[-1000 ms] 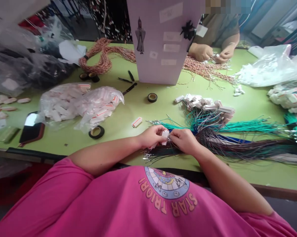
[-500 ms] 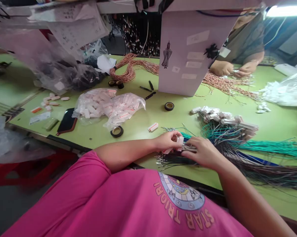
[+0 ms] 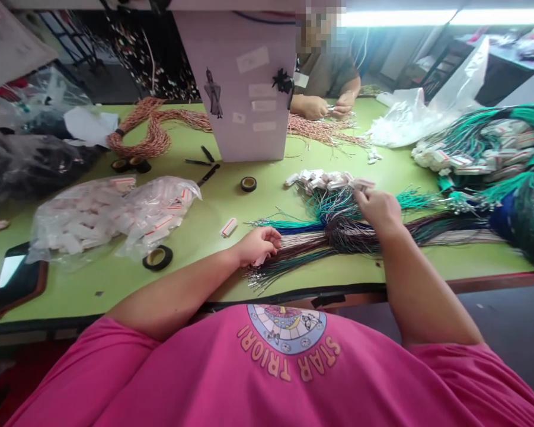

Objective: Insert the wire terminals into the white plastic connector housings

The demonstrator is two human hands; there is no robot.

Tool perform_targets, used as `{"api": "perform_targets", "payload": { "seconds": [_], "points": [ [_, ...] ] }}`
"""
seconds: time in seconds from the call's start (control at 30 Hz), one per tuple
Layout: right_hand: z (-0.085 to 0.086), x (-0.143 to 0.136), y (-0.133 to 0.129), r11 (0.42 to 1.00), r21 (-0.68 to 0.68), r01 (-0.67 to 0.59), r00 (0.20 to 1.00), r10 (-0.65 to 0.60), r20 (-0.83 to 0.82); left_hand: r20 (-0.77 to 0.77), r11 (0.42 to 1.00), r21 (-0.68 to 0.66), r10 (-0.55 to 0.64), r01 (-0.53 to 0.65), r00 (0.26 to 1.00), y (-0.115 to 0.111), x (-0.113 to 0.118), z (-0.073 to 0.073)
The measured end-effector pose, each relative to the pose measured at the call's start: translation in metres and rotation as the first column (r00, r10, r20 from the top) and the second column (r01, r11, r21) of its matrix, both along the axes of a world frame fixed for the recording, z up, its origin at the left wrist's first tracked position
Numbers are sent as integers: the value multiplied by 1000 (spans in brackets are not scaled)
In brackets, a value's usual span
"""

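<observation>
My left hand (image 3: 258,244) is closed at the left end of a bundle of loose wires (image 3: 302,238), fingers curled. White plastic connector housings (image 3: 260,259) show partly under its palm; the rest is hidden by the fingers. My right hand (image 3: 381,209) reaches over the wires, thumb and fingers closed on a white connector housing (image 3: 365,184) at the right end of a pile of wired housings (image 3: 322,179). Teal, blue, white, brown and dark green wires run across the bench, their small metal terminals at the left end. One loose housing (image 3: 228,227) lies left of them.
Clear bags of housings (image 3: 86,219), a tape roll (image 3: 157,257), another roll (image 3: 248,184) and a phone (image 3: 20,276) lie on the green bench. A tall box-like panel (image 3: 249,89) stands ahead. Finished-looking wire bundles (image 3: 484,148) sit right. A co-worker's hands (image 3: 329,107) work opposite.
My right hand has moved from beside my left hand out to the pile of wired housings. My left hand stays by the wire ends. The camera view has swung to the right.
</observation>
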State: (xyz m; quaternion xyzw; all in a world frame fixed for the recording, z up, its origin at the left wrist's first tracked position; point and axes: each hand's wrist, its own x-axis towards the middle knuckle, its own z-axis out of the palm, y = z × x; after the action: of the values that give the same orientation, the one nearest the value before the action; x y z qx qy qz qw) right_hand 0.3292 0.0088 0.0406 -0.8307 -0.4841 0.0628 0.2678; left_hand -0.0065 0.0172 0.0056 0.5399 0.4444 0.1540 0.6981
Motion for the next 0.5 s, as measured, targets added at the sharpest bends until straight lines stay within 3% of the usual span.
{"api": "perform_targets", "payload": {
  "seconds": [0.07,0.17,0.23,0.27,0.33,0.37,0.43,0.5],
  "points": [
    [3,-1,-3,996,-83,-18,980,34,194,48,999,-37,16,-14,999,1,-2,2],
    [14,-22,-20,993,114,0,970,-27,240,174,991,-123,71,-50,982,2,-5,7],
    [18,-54,-35,963,231,-138,984,107,141,317,977,-198,141,-79,938,3,-7,11],
    [18,-74,-43,932,235,-275,961,273,41,401,969,-231,178,-88,899,3,-8,13],
    [12,-117,-56,830,147,-538,795,558,-238,550,960,-262,230,-96,803,2,-10,16],
    [8,-138,-62,760,99,-642,687,628,-366,600,961,-258,241,-101,762,1,-10,17],
    [-1,-173,-70,676,65,-734,546,644,-536,652,966,-230,243,-118,718,-2,-11,18],
    [-8,-195,-74,666,85,-741,460,596,-659,662,974,-187,219,-126,716,-8,-12,18]
  ]
}}
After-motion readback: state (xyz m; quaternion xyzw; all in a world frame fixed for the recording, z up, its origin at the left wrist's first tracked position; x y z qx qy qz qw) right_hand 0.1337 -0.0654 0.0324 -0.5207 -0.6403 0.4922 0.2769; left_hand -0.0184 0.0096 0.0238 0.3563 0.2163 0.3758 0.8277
